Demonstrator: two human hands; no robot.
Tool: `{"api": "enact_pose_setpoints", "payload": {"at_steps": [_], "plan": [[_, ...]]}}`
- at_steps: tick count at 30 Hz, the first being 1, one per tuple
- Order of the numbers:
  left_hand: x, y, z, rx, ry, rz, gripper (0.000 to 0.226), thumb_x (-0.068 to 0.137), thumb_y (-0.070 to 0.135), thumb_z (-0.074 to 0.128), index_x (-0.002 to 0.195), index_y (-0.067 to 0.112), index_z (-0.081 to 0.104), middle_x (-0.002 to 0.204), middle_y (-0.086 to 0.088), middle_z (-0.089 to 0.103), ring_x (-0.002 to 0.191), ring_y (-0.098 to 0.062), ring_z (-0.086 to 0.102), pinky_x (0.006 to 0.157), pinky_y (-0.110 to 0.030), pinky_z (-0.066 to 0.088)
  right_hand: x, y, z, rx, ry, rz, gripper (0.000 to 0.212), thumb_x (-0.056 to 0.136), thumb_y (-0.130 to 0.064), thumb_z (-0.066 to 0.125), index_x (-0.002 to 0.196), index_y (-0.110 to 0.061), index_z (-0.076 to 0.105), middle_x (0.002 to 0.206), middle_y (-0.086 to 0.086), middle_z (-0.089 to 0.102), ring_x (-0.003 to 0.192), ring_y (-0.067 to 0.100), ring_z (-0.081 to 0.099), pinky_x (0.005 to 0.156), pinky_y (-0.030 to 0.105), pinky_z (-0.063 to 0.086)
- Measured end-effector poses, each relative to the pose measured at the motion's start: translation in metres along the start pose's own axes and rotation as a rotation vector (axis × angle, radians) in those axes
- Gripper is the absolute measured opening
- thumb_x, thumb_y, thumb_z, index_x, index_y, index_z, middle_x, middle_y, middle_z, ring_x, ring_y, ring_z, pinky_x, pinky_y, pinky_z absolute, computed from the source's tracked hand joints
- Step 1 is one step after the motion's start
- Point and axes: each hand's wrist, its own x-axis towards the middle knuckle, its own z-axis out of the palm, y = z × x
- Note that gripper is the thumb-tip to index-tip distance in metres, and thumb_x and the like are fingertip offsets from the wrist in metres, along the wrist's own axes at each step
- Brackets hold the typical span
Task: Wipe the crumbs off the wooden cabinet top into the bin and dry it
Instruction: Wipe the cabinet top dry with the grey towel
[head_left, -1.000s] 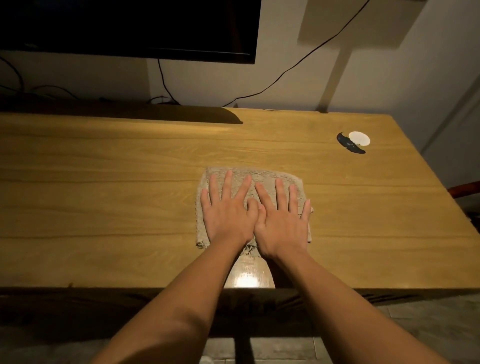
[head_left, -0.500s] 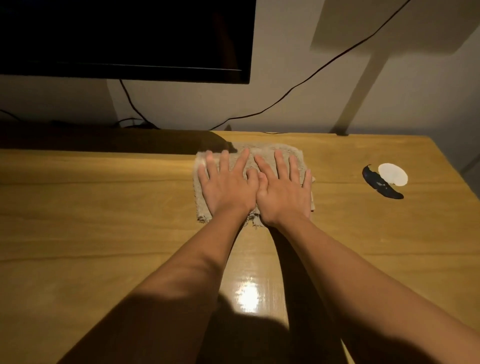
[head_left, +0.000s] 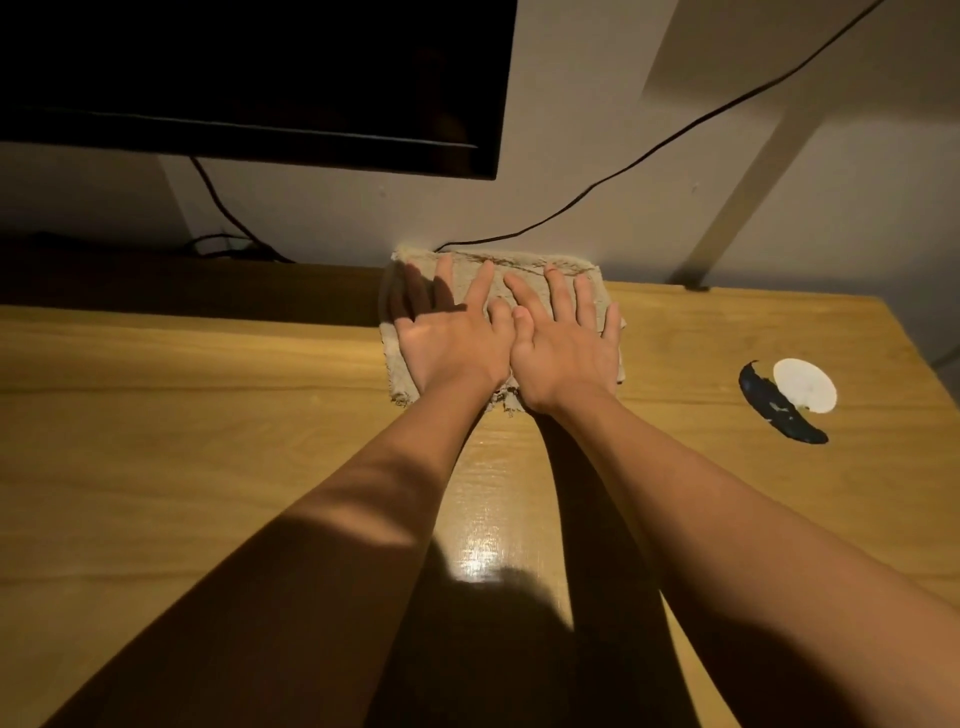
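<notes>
Pretty dim room, warm yellowish light coming from somewhere behind, so big dark shadows fall across the wood and there's a shiny glare spot near the front. Plain pale wall (head_left: 649, 130) at the back with a dark flat screen (head_left: 249, 78) mounted top left. A thin black cable (head_left: 675, 136) runs diagonally across the wall, with more wires (head_left: 223, 228) hanging under the screen.

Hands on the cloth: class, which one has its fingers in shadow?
The left hand. Its outer fingers sit in the dark shadow over the cloth's left part, while the right hand beside it is fully lit.
</notes>
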Motion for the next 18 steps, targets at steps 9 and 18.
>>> {"api": "enact_pose_setpoints", "payload": {"at_steps": [9,18], "plan": [[-0.062,0.000,0.000,0.022,0.077,0.078,0.056,0.101,0.052,0.016,0.156,0.048,0.012,0.168,-0.002,0.015,0.150,-0.034,0.018,0.121,-0.048,0.010,-0.063,0.014,0.001,-0.013,-0.009,0.009,0.053,0.107,-0.045,0.003,0.159,-0.048,0.002,0.171,-0.006,-0.010,0.156,0.022,-0.017,0.124,0.055,-0.010],[-0.208,0.003,0.005,-0.016,0.005,0.128,0.056,0.100,0.055,0.015,0.155,0.051,0.004,0.169,0.004,-0.004,0.154,-0.029,-0.011,0.124,-0.047,-0.002,-0.209,0.053,0.002,-0.014,-0.022,0.040,0.053,0.106,-0.045,0.004,0.159,-0.048,-0.001,0.170,-0.006,-0.013,0.155,0.021,-0.020,0.123,0.055,-0.012]]}}
